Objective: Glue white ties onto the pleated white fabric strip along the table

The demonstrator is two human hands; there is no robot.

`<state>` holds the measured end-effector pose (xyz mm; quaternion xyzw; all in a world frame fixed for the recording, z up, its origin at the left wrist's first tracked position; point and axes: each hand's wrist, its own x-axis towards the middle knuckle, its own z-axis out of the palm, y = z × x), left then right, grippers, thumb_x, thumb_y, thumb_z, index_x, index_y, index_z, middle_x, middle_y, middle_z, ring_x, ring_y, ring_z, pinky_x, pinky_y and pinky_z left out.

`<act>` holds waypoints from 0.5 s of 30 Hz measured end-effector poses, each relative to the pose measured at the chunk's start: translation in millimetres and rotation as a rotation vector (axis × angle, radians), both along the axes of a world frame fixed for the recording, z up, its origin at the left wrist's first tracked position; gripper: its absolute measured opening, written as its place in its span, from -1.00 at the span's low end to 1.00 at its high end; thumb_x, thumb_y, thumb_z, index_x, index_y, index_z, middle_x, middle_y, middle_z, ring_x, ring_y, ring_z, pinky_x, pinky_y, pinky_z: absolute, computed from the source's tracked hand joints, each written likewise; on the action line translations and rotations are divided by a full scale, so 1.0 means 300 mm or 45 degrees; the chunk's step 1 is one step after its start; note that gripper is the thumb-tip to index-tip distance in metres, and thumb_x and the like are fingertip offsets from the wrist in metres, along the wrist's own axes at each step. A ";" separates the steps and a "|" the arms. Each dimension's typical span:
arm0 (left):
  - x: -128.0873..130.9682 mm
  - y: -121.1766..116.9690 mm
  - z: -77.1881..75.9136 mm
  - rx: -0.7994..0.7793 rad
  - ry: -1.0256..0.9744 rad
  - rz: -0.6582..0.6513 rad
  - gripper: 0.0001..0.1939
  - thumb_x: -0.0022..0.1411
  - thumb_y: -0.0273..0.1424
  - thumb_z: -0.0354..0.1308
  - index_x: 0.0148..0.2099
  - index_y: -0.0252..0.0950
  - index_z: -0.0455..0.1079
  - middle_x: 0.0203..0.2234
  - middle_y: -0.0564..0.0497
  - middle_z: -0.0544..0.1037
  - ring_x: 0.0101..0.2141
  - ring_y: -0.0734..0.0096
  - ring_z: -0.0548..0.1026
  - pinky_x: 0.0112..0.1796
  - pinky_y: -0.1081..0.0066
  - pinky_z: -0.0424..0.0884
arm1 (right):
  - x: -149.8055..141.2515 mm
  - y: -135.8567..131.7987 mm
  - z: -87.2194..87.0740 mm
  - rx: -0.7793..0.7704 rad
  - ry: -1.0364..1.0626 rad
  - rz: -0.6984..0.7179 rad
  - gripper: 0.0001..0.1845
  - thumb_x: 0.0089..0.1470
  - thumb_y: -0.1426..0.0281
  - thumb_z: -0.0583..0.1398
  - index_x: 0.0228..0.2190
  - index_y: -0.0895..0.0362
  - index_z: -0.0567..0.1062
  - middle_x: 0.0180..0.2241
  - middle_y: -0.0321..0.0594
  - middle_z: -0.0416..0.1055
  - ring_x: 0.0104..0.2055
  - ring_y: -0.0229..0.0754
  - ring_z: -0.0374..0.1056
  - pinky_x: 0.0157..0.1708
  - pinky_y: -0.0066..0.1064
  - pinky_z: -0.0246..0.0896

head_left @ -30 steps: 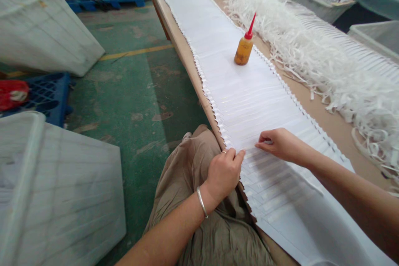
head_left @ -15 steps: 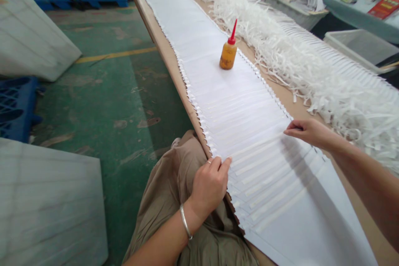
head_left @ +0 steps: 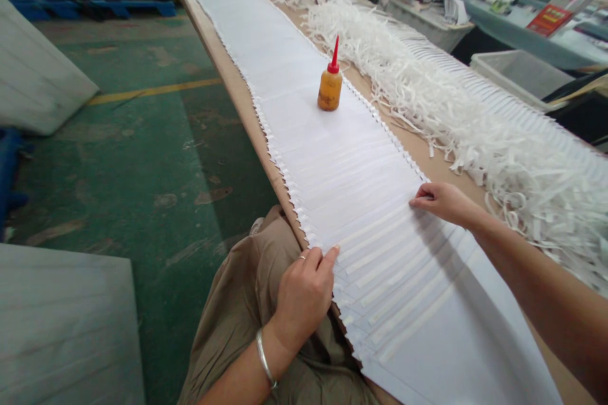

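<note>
White strip (head_left: 375, 224): drawn straight across a long white sheet (head_left: 256, 31), between the two hands, mid-sheet and toward the near end. Several similar strips in parallel rows just on the near side of it.

Left hand (head_left: 304, 291): at the sheet's left edge, index fingertip down at the strip's left end. Fingers bent and close together; cannot tell whether pinching anything. Ring (head_left: 303, 257) on one finger, silver bracelet (head_left: 265, 359) at the wrist.

Right hand (head_left: 439, 199): over the sheet's right edge, thumb and fingers pinched together on the strip's right end, with no visible gap.

Sheet: lengthwise on a brown surface (head_left: 413, 139), jagged along both long sides. Upright on it, well beyond the hands: a bottle (head_left: 329, 90) of amber colour with a red pointed cap. To the right, on the same surface: a long, tangled white heap (head_left: 446, 107).

Left of the surface: brown cloth (head_left: 237, 304) over the lap, then green floor (head_left: 142, 158) with a yellow line (head_left: 156, 90). Near left, a large pale bin (head_left: 66, 323). Far right, a pale tub (head_left: 517, 73) and a red sign (head_left: 550, 19).
</note>
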<state>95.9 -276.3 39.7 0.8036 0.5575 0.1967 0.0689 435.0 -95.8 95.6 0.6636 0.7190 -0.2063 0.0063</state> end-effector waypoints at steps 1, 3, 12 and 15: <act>0.000 0.000 -0.001 0.003 0.000 0.000 -0.60 0.34 -0.56 0.06 0.19 -0.28 0.39 -0.31 -0.03 0.44 -0.30 0.23 0.46 -0.29 0.27 0.44 | 0.019 0.005 -0.002 0.025 0.006 -0.014 -0.71 -0.05 0.12 0.25 -0.53 0.10 0.51 -0.58 -0.27 0.44 -0.49 -0.20 0.31 -0.46 -0.40 0.09; 0.000 0.000 -0.005 0.015 -0.002 -0.001 -0.61 0.34 -0.57 0.05 0.18 -0.29 0.39 -0.31 -0.04 0.44 -0.30 0.23 0.46 -0.28 0.27 0.44 | 0.067 0.017 -0.004 0.071 0.044 -0.059 -0.72 -0.05 0.14 0.24 -0.51 0.10 0.52 -0.55 -0.25 0.47 -0.46 -0.18 0.34 -0.44 -0.40 0.12; -0.005 0.008 -0.020 0.081 -0.033 -0.018 -0.59 0.33 -0.59 0.02 0.19 -0.29 0.36 -0.30 -0.04 0.45 -0.26 0.23 0.48 -0.24 0.27 0.46 | 0.174 0.039 -0.053 0.171 0.215 -0.283 -0.67 -0.05 0.09 0.21 -0.47 0.12 0.50 -0.58 -0.25 0.42 -0.52 -0.20 0.29 -0.49 -0.39 0.13; -0.006 0.011 -0.015 0.105 -0.024 -0.025 -0.60 0.34 -0.59 -0.01 0.18 -0.29 0.36 -0.32 -0.04 0.45 -0.27 0.26 0.48 -0.25 0.30 0.45 | 0.163 0.040 -0.072 0.221 0.180 -0.296 -0.70 -0.05 0.13 0.18 -0.50 0.12 0.49 -0.59 -0.25 0.42 -0.53 -0.22 0.27 -0.51 -0.39 0.10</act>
